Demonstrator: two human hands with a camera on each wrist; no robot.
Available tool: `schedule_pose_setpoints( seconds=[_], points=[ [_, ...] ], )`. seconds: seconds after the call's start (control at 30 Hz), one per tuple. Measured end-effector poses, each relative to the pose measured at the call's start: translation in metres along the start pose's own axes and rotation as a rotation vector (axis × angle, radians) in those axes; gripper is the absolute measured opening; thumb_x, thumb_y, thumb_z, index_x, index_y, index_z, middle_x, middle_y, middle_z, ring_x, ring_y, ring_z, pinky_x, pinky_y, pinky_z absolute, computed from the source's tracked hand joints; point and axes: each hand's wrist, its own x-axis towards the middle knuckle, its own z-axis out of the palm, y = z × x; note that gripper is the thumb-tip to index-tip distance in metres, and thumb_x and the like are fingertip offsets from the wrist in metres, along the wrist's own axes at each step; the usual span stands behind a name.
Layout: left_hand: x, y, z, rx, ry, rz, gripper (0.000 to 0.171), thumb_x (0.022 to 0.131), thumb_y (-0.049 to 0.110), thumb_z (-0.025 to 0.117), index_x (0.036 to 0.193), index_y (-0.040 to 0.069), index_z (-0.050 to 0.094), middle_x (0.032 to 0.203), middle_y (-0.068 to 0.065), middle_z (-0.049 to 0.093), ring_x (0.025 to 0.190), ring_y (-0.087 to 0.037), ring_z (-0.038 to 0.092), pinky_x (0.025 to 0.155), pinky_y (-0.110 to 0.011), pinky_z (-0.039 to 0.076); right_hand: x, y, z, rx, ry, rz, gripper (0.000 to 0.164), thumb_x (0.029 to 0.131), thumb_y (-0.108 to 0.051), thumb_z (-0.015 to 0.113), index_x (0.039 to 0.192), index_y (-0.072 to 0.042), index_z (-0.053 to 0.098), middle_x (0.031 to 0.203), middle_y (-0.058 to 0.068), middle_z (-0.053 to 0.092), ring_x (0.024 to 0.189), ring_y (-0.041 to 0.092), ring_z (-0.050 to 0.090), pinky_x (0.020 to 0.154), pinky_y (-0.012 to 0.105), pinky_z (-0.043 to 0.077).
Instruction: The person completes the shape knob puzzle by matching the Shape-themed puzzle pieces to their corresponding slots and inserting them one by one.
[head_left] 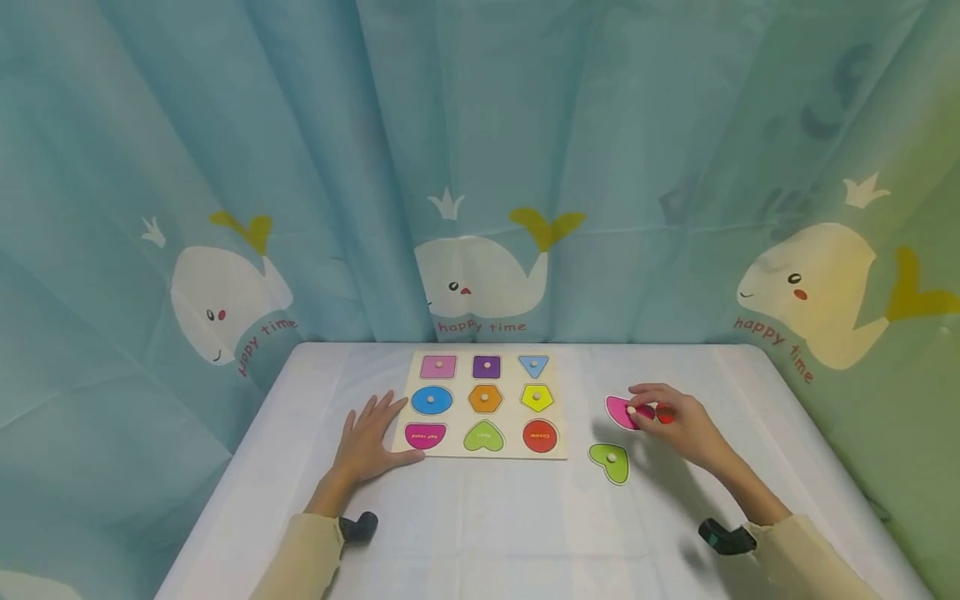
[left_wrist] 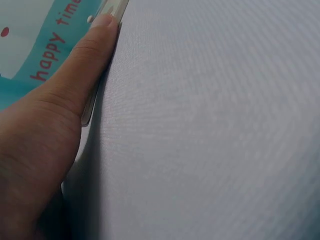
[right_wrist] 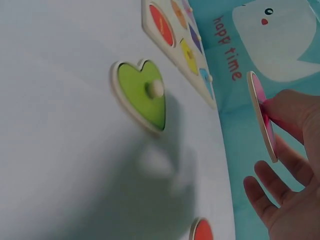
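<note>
A wooden shape puzzle board (head_left: 486, 367) lies mid-table. Its top two rows hold knobbed pieces; the bottom row shows a half-round, a heart and a circle recess with printed words. My left hand (head_left: 375, 435) lies flat on the table, its thumb (left_wrist: 85, 60) along the board's left front corner (left_wrist: 111, 9). My right hand (head_left: 647, 409) pinches a pink half-round piece (head_left: 619, 412) (right_wrist: 261, 112), tilted on edge off the table. A red round piece (head_left: 665, 413) (right_wrist: 202, 231) sits under that hand. A green heart piece (head_left: 610, 462) (right_wrist: 142, 95) lies on the table nearer me.
The white cloth-covered table (head_left: 480, 525) is backed by a blue whale-print curtain (head_left: 480, 167) close behind its far edge. The table's side edges fall away at left and right.
</note>
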Motion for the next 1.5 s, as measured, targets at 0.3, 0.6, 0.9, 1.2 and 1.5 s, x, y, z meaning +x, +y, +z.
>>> schedule_pose_setpoints(
  seconds=[0.3,0.6,0.9,1.2,1.5],
  points=[
    [-0.003,0.002,-0.004,-0.011,0.000,0.017,0.106,0.073,0.066,0.079,0.157,0.013,0.042,0.166,-0.017,0.030,0.154,-0.045,0.016,0.119,-0.072,0.005,0.029,-0.011,0.016,0.088,-0.056,0.073,0.019,0.087,0.000,0.080,0.104,-0.007,0.077,0.125,0.021,0.068,0.112,0.036,0.065,0.083,0.031,0.060],
    [-0.002,0.001,-0.003,-0.002,-0.030,0.006,0.108,0.073,0.067,0.078,0.159,0.014,0.039,0.168,-0.015,0.026,0.156,-0.043,0.012,0.120,-0.071,0.003,0.051,-0.021,0.034,0.111,-0.114,0.139,0.020,0.090,-0.006,0.079,0.110,-0.007,0.077,0.130,0.020,0.066,0.117,0.036,0.064,0.089,0.045,0.060],
    [-0.001,-0.001,-0.002,-0.003,-0.030,0.009,0.108,0.073,0.067,0.078,0.159,0.014,0.039,0.168,-0.015,0.025,0.156,-0.043,0.011,0.120,-0.071,0.002,0.074,-0.034,0.058,0.155,-0.138,0.093,0.017,0.090,-0.007,0.078,0.106,-0.008,0.078,0.129,0.019,0.067,0.113,0.034,0.065,0.088,0.046,0.060],
    [-0.001,-0.001,0.000,-0.002,-0.030,0.005,0.108,0.073,0.066,0.079,0.159,0.015,0.039,0.168,-0.015,0.025,0.156,-0.043,0.011,0.120,-0.070,0.002,0.094,-0.052,0.087,0.200,-0.198,0.081,0.013,0.091,-0.008,0.077,0.103,-0.009,0.078,0.129,0.017,0.067,0.118,0.033,0.062,0.090,0.045,0.059],
    [0.001,-0.003,0.001,-0.010,-0.029,0.005,0.106,0.075,0.063,0.080,0.159,0.014,0.039,0.168,-0.016,0.026,0.156,-0.043,0.012,0.120,-0.071,0.002,0.107,-0.075,0.120,0.186,-0.217,0.081,0.010,0.090,-0.011,0.078,0.101,-0.011,0.080,0.117,0.005,0.069,0.108,0.024,0.063,0.086,0.036,0.059]
  ],
)
